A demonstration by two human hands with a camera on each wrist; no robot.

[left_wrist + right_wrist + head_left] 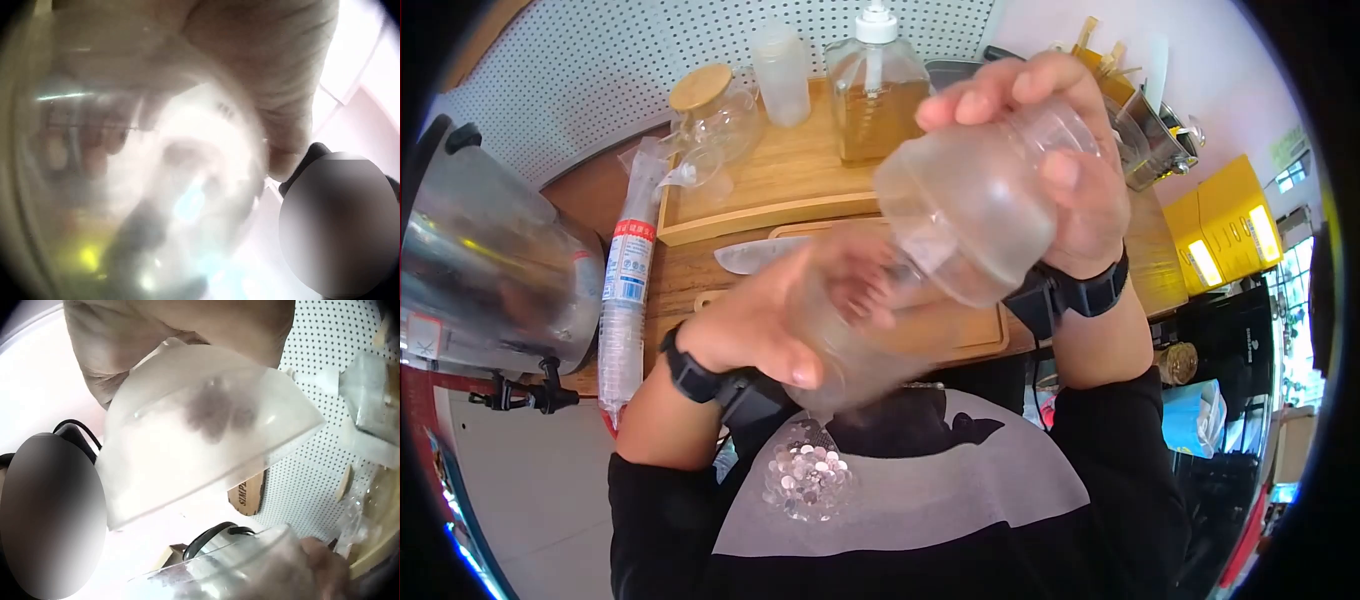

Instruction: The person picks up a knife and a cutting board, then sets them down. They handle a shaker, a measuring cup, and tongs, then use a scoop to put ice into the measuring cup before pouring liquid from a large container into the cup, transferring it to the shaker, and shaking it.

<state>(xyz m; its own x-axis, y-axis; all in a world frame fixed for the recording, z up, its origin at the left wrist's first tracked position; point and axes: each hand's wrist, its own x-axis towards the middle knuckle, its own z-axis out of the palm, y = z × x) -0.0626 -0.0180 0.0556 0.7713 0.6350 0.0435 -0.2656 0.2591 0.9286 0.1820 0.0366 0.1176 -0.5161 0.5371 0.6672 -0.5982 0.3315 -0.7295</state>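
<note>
My right hand (1092, 205) grips a frosted, dome-shaped shaker top (965, 215) by its narrow neck, with the wide open end tilted down and to the left. Lower left of it, my left hand (765, 315) holds a clear plastic cup (865, 365), blurred in the head view. The cup's rim lies close below the shaker top there. In the right wrist view the shaker top (194, 437) hangs above the cup (250, 575). The cup's wall (156, 187) fills most of the left wrist view.
Behind the hands, a wooden tray (740, 215) bears a glass teapot (720, 120), a frosted tumbler (782, 80) and a pump bottle (875, 100). A knife (745, 257) and cutting board (970, 345) lie nearer. Sleeved cups (628, 270) and a metal urn (490, 260) stand left, a yellow box (1225, 230) right.
</note>
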